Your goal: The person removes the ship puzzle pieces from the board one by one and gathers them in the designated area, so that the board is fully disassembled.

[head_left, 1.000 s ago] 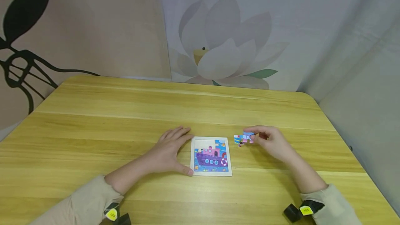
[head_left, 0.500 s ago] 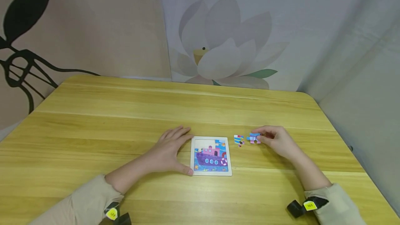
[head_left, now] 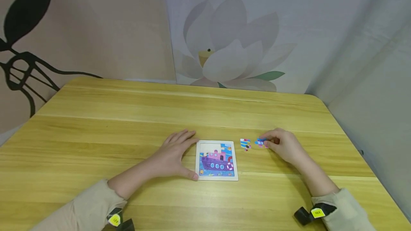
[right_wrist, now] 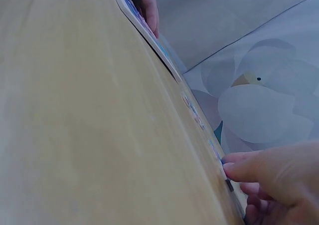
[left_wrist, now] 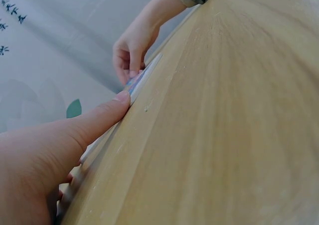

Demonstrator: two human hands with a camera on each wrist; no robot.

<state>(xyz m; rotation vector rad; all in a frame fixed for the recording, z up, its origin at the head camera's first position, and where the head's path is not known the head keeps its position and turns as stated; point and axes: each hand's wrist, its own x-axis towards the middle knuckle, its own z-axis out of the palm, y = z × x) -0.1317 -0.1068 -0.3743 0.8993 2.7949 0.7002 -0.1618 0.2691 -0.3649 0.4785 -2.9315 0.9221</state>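
Note:
A square jigsaw tray (head_left: 218, 178) with a white border lies on the table, its picture a purple and pink ship. Bare white backing shows at its upper left. My left hand (head_left: 171, 156) spreads along the tray's left side, thumb at the near corner and index finger at the far one. Right of the tray, my right hand (head_left: 285, 147) pinches a blue and pink jigsaw piece (head_left: 259, 142) between thumb and index finger, close over the table. Another jigsaw piece (head_left: 245, 143), striped blue and yellow, lies between that piece and the tray.
The wooden table (head_left: 128, 99) reaches back to a curtain (head_left: 237, 27) printed with a large pale flower. Grey fabric (head_left: 369, 81) hangs along the right side.
My right hand has drawn its jigsaw piece rightward, apart from the striped one it overlapped, and the piece now sits lower and flatter. The left hand and tray stay put.

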